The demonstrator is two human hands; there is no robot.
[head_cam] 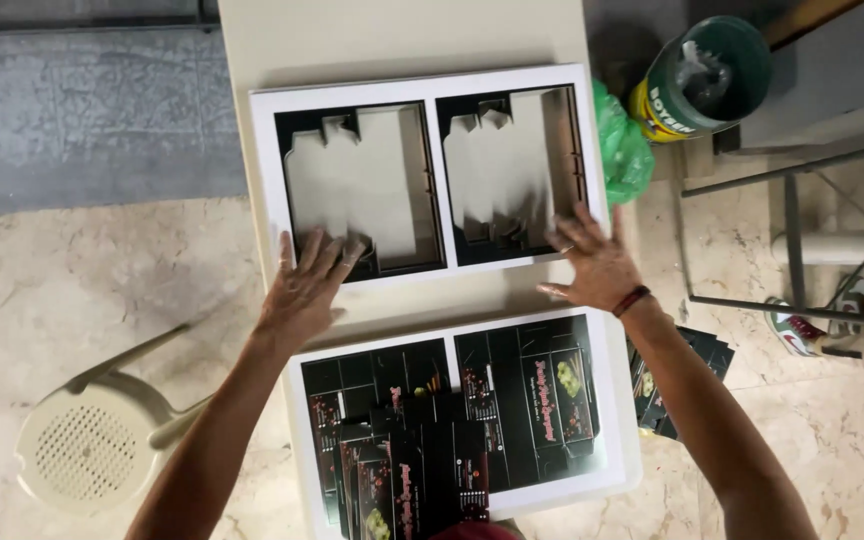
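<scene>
A stack of white-edged card sheets (422, 85) lies across a narrow beige table (392, 35), with box-blank shapes punched out of its two black panels. My left hand (307, 280) rests flat on the stack's near left corner, fingers spread over the left cut-out. At the near right corner, my right hand (597, 262) presses its spread fingers on the sheet's edge; a red band circles that wrist. Closer to me lies a printed black sheet (552, 400) with several loose black box blanks (407, 470) piled on it.
A green plastic bag (622, 150) sits at the table's right edge, beside a green-and-yellow can (702, 80). More black blanks (687, 385) lie on the floor to the right. A beige plastic chair (92, 450) stands at lower left; a metal frame (802, 240) at right.
</scene>
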